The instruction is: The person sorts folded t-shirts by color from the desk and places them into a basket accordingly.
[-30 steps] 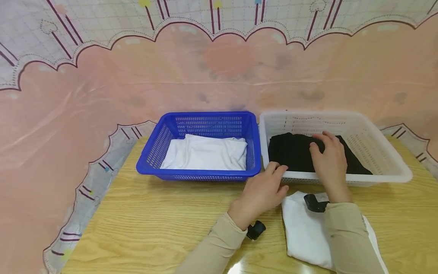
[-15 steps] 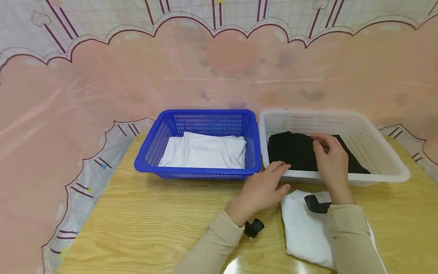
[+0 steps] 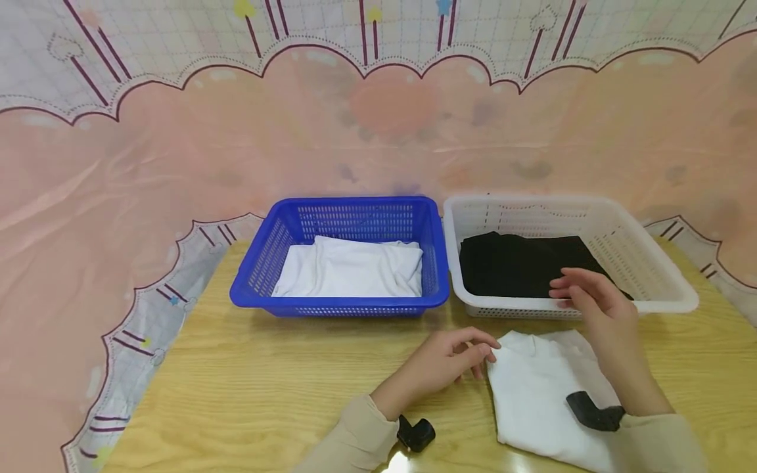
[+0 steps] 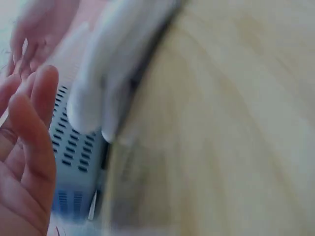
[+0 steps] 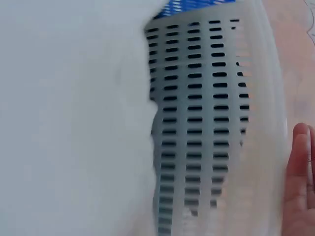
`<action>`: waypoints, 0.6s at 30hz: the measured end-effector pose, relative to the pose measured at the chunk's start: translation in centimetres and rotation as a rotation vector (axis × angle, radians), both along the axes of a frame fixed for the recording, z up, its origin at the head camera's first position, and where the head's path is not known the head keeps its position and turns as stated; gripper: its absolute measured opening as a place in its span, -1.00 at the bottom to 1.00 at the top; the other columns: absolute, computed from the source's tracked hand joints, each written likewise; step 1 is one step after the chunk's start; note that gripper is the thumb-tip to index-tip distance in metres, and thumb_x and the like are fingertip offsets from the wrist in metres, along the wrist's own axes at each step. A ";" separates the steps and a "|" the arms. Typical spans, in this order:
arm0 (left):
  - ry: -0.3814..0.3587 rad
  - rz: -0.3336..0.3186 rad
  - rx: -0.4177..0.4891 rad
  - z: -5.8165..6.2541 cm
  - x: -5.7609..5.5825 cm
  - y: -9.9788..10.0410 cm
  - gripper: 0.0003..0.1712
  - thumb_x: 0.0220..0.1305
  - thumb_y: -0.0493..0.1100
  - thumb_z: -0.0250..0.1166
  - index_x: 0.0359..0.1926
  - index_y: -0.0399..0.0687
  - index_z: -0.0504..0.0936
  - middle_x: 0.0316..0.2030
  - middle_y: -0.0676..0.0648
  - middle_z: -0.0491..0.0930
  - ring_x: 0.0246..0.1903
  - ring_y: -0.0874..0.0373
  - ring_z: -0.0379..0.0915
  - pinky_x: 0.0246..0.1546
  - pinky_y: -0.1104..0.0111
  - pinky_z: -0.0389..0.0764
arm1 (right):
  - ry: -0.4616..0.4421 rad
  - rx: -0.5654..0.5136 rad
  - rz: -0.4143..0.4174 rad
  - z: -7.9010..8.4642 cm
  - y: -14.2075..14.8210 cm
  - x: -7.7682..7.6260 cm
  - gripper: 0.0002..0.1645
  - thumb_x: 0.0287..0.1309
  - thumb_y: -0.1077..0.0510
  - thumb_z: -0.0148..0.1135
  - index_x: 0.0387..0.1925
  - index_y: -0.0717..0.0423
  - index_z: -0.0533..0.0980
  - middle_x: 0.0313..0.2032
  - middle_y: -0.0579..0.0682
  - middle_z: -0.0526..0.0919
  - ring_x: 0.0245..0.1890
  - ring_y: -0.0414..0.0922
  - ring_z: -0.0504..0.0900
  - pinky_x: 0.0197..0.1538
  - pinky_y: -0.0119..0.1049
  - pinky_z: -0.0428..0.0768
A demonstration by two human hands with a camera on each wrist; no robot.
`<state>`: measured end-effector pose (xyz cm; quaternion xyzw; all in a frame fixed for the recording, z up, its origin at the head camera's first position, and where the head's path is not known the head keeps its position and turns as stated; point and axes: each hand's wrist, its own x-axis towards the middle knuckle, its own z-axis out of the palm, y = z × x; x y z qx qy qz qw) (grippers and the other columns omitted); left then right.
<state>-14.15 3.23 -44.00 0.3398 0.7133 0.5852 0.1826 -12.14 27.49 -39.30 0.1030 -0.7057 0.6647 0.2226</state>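
A folded white garment, seemingly a shirt with its collar end at the back, lies on the table in the head view. My left hand is just left of it, loosely bent fingertips right at its back left corner. My right hand hovers by the front rim of the white basket, fingers relaxed, nothing held. Inside that basket lies a folded black garment. The right wrist view has the white garment large and blurred at left, the basket's slotted wall beside it.
Left of the white basket stands a blue basket with folded white cloth in it. Both rest at the back of the wooden table, before a patterned pink curtain. A black wrist camera part overlaps the white garment.
Both hands have pulled back from the white basket toward me. The right hand has come off the black garment, and the left has left the basket's rim for the white garment's corner.
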 end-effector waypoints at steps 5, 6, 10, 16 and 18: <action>-0.220 -0.003 0.075 -1.3 -0.1 -1.1 -0.68 0.30 0.01 0.03 -0.06 -0.02 0.53 -0.30 -0.04 0.60 -0.51 0.12 0.56 -0.72 0.33 0.48 | -0.053 -0.043 0.086 -1.0 1.9 2.6 -0.64 0.22 0.41 -0.09 0.05 0.47 0.28 -0.16 0.07 0.56 -0.19 -0.13 0.56 -0.19 -0.46 0.51; -0.289 -0.017 0.111 -1.7 -0.1 -1.3 -0.67 0.30 0.00 0.02 -0.05 -0.05 0.52 -0.26 -0.06 0.59 -0.48 0.11 0.57 -0.69 0.35 0.48 | -0.069 -0.089 0.126 -1.3 2.3 3.0 -0.64 0.23 0.42 -0.13 0.06 0.47 0.27 -0.15 0.08 0.56 -0.18 -0.12 0.56 -0.17 -0.43 0.51; -0.485 -0.115 0.242 -2.8 -0.3 -1.7 -0.59 0.31 -0.01 0.00 0.05 -0.16 0.44 -0.08 -0.12 0.52 -0.24 0.01 0.55 -0.50 0.36 0.55 | -0.128 -0.337 0.356 -3.0 4.3 4.0 -0.60 0.26 0.48 -0.33 0.09 0.43 0.28 -0.08 0.11 0.53 -0.13 -0.04 0.56 -0.12 -0.33 0.52; -0.576 -0.258 0.340 -3.5 -0.5 -2.2 -0.57 0.34 -0.10 -0.03 0.13 -0.24 0.34 0.09 -0.16 0.37 0.01 -0.13 0.38 -0.18 0.19 0.52 | -0.365 -0.542 0.536 -5.2 7.2 5.2 -0.51 0.34 0.39 -0.46 0.09 0.24 0.37 -0.04 0.05 0.53 -0.13 -0.01 0.55 -0.15 -0.27 0.54; -0.612 -0.282 0.350 -3.6 -0.7 -2.5 -0.57 0.34 -0.14 -0.04 0.15 -0.29 0.29 0.12 -0.17 0.33 0.04 -0.14 0.34 -0.12 0.15 0.48 | -0.493 -0.462 0.497 -5.7 8.0 5.4 -0.55 0.37 0.30 -0.40 0.08 0.12 0.39 -0.06 -0.02 0.54 -0.15 -0.04 0.54 -0.18 -0.28 0.54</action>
